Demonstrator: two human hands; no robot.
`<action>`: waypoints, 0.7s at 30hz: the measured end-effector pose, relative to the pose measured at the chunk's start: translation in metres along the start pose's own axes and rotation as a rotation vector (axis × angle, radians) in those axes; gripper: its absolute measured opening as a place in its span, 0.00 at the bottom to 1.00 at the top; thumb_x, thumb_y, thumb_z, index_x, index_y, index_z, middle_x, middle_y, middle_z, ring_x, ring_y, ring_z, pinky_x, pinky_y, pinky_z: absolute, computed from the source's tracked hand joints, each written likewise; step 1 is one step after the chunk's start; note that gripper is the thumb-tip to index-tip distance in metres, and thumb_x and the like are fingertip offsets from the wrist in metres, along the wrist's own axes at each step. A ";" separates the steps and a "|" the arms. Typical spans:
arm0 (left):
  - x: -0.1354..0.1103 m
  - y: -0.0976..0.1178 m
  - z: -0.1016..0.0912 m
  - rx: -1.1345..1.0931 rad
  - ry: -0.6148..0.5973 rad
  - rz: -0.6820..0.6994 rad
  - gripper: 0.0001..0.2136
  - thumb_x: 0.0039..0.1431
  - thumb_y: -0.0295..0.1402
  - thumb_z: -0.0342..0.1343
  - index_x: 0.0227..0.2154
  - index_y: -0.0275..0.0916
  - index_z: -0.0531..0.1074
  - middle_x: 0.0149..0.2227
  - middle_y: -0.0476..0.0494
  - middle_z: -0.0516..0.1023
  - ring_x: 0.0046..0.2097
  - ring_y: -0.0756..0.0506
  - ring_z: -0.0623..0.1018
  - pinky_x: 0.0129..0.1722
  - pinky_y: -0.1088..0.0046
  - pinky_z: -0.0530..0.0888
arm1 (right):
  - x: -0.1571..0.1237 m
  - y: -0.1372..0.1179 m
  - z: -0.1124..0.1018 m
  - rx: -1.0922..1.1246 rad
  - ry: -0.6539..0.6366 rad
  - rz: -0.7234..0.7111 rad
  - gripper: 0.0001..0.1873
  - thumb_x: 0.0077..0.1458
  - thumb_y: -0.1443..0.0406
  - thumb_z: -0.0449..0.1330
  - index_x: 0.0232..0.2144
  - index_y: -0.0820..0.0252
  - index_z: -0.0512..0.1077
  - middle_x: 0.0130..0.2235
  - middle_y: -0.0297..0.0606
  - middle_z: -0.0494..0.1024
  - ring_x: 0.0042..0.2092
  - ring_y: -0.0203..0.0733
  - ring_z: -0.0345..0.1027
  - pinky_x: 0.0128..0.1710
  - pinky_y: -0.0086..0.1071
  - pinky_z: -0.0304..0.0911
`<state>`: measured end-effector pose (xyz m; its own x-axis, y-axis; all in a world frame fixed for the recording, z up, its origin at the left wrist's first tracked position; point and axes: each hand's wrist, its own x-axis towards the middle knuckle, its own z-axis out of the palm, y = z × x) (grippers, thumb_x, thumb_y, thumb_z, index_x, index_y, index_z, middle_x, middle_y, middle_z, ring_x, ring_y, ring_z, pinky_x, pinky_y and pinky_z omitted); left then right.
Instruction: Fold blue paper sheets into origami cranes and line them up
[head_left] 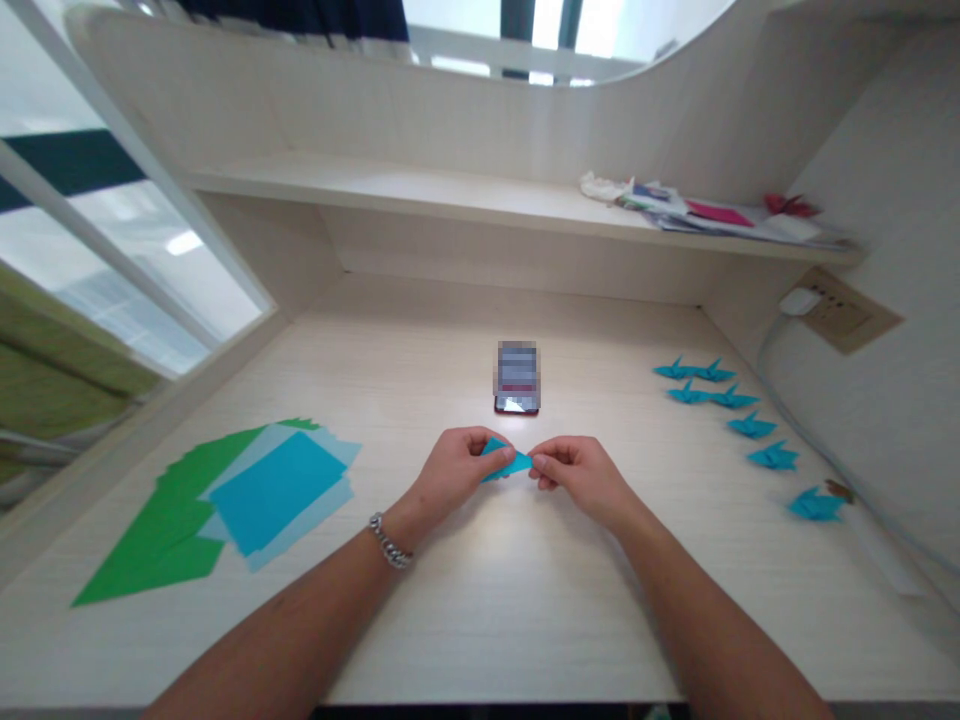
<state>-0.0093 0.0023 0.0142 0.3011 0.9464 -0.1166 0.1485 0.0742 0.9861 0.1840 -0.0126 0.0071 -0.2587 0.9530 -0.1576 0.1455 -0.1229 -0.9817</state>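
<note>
Both forearms enter from the near edge of the bench (480,600) and meet at its middle. The left wrist carries a metal bracelet (390,542).

Left hand (450,470): closed in a pinch on the left end of a small folded blue paper (506,462), thumb on top. Right hand (581,475): closed in a pinch on the right tip of the same paper, the other fingers curled under. The paper is held between the two hands, just above the bench surface at mid-bench; whether it touches the surface cannot be told.

Left of the hands, well apart, blue sheets (277,490) lie flat in a loose stack, overlapping green sheets (161,530) that spread toward the left edge.

Right of the hands, seven blue cranes (750,425) stand on the bench in a curved line running from near right to the far right.

Just beyond the hands a phone (517,380) lies flat, screen up.

On the right wall a socket (847,310) has a white plug (799,300) in it.

Farthest, a shelf (420,190) spans the back; at its right end lie papers (705,212) and a red crane (787,205).
</note>
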 end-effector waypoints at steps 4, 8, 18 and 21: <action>0.002 -0.003 -0.003 -0.028 0.028 0.007 0.08 0.51 0.35 0.60 0.29 0.34 0.76 0.26 0.45 0.77 0.27 0.50 0.73 0.27 0.75 0.68 | 0.002 0.000 -0.007 0.037 0.084 -0.002 0.15 0.48 0.56 0.62 0.32 0.64 0.75 0.28 0.40 0.78 0.26 0.36 0.69 0.29 0.32 0.65; 0.002 -0.004 -0.003 -0.033 0.035 0.009 0.09 0.52 0.36 0.60 0.29 0.33 0.76 0.26 0.45 0.77 0.27 0.50 0.73 0.27 0.75 0.68 | 0.003 0.002 -0.005 0.022 0.062 -0.023 0.16 0.51 0.55 0.59 0.32 0.64 0.74 0.28 0.40 0.78 0.27 0.36 0.69 0.30 0.32 0.65; 0.002 -0.002 -0.002 -0.060 0.015 -0.009 0.08 0.51 0.35 0.61 0.28 0.33 0.76 0.25 0.45 0.77 0.27 0.50 0.73 0.28 0.75 0.68 | -0.001 0.001 0.002 -0.027 -0.003 -0.028 0.11 0.52 0.60 0.60 0.26 0.63 0.71 0.25 0.37 0.76 0.25 0.35 0.67 0.28 0.29 0.62; 0.000 0.000 0.000 -0.045 0.005 -0.005 0.08 0.51 0.35 0.60 0.28 0.33 0.76 0.25 0.44 0.77 0.27 0.50 0.73 0.28 0.75 0.68 | 0.000 0.002 0.003 0.015 -0.019 -0.018 0.09 0.51 0.60 0.61 0.27 0.63 0.71 0.27 0.37 0.76 0.26 0.35 0.68 0.28 0.30 0.63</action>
<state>-0.0091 0.0027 0.0139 0.2956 0.9476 -0.1210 0.1074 0.0929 0.9899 0.1812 -0.0134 0.0047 -0.2792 0.9496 -0.1422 0.1267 -0.1103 -0.9858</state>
